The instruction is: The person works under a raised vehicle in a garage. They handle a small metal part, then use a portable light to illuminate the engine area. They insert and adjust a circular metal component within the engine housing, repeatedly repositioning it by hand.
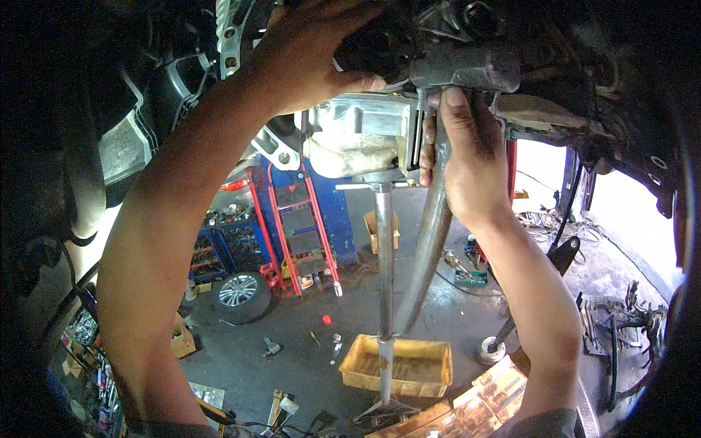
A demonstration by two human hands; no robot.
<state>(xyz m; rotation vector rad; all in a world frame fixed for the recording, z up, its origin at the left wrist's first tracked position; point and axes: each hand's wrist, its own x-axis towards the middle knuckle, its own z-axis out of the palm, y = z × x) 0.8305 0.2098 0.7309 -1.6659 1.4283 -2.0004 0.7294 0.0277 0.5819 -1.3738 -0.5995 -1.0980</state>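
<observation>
Overhead is a vehicle's dark underside, with a pale metal housing resting on top of an upright jack post. My left hand reaches up beside the housing, thumb apart and fingers stretched into shadow; the fingertips are hard to see. My right hand is wrapped round the long grey handle of a hammer, close below its dark head. That head is up against the underside, right of the housing; whether it touches cannot be told. The handle hangs down to the right of the post.
Below, a yellow tub stands around the jack's foot. Left on the floor are a wheel, a red ladder-like frame and a blue cabinet. Cardboard lies near right, and metal parts lie farther right.
</observation>
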